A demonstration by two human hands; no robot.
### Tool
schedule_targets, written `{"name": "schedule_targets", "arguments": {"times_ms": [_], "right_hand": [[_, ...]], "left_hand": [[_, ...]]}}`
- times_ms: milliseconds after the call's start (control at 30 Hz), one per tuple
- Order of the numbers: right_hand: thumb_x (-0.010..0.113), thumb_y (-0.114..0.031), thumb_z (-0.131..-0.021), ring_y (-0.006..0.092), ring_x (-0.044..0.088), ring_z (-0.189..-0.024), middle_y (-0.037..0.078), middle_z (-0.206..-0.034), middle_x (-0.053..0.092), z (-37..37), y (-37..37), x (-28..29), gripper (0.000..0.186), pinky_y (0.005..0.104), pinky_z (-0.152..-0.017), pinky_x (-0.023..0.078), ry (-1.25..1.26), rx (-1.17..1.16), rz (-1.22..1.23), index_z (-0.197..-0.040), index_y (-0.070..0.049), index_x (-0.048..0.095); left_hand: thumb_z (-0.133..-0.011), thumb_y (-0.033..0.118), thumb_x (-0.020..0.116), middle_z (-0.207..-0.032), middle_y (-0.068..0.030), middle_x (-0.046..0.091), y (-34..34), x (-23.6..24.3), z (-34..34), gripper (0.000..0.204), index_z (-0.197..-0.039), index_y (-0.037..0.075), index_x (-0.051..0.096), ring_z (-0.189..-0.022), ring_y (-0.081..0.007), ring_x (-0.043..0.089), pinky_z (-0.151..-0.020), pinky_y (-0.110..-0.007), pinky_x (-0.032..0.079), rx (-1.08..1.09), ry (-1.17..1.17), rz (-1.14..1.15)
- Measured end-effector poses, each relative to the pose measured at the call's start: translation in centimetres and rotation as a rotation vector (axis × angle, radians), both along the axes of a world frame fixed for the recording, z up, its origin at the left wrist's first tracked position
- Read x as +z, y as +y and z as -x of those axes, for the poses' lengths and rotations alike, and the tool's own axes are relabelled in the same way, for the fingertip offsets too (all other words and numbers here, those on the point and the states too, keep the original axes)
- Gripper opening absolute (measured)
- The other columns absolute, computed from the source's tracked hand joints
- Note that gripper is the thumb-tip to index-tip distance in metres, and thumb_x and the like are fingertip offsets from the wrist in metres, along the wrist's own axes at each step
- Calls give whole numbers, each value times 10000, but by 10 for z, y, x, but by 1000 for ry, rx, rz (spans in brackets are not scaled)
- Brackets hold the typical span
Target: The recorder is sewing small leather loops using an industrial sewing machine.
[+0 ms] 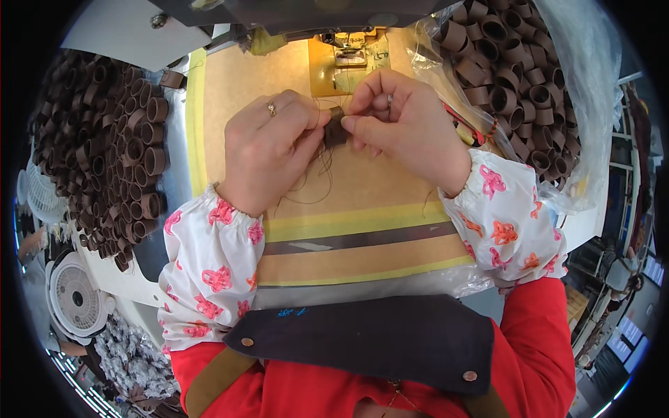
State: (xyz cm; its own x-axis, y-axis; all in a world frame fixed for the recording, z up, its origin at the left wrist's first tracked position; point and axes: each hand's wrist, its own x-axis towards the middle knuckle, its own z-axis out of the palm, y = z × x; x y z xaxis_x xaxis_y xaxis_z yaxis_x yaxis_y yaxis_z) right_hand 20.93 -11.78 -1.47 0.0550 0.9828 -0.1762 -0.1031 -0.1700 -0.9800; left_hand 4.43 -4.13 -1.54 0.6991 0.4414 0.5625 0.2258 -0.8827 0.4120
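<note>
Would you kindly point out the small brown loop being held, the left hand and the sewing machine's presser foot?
small brown loop point(336, 129), head view, its dark middle.
left hand point(268, 150), head view, its back.
presser foot point(350, 43), head view, its metal centre.

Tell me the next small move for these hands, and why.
Probably feed the small brown loop forward under the sewing machine's presser foot. Both the left hand and right hand pinch it just short of the foot, with loose threads trailing.

Just beyond the fingertips point(352, 124) the metal sewing-machine presser foot point(350, 49) blocks the way. Heaps of brown leather loops flank them, left point(111, 153) and right point(512, 66). Nearer, the tan worktable point(362, 188) lies open.
</note>
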Motion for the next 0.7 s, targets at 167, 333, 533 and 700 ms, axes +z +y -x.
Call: {"name": "schedule_targets", "arguments": {"times_ms": [167,333,533,700], "right_hand": [[618,-16,-720,67,552,-606,19,-681,578,9,1,-21,111,217,-530,446,-140,-60,-185,-793,3,536],[584,-33,-743,107,573,-577,64,-678,607,-6,12,-18,77,236,-536,457,-441,-234,-307,-810,3,576],[573,-59,-743,250,617,-625,121,-709,622,-37,41,-18,88,301,-550,473,-803,-340,-490,-797,2,605],[609,-113,-739,292,589,-679,111,-719,603,-31,46,-21,105,371,-613,464,-990,-290,-450,-779,-17,593]], "left_hand": [[-648,-21,670,-661,-66,578,-1,-2,2,135,-672,39,551,-549,-208,553,-483,-288,430,43,41,18],[-668,-13,637,-631,-58,578,3,-2,9,88,-724,8,572,-547,-124,555,-514,-236,448,194,51,371],[-690,19,625,-601,-4,530,38,-6,35,95,-772,-10,585,-534,-54,455,-506,-202,398,330,49,459],[-703,37,625,-603,15,517,48,-7,40,102,-774,-17,576,-541,-41,432,-513,-192,383,347,21,506]]}}
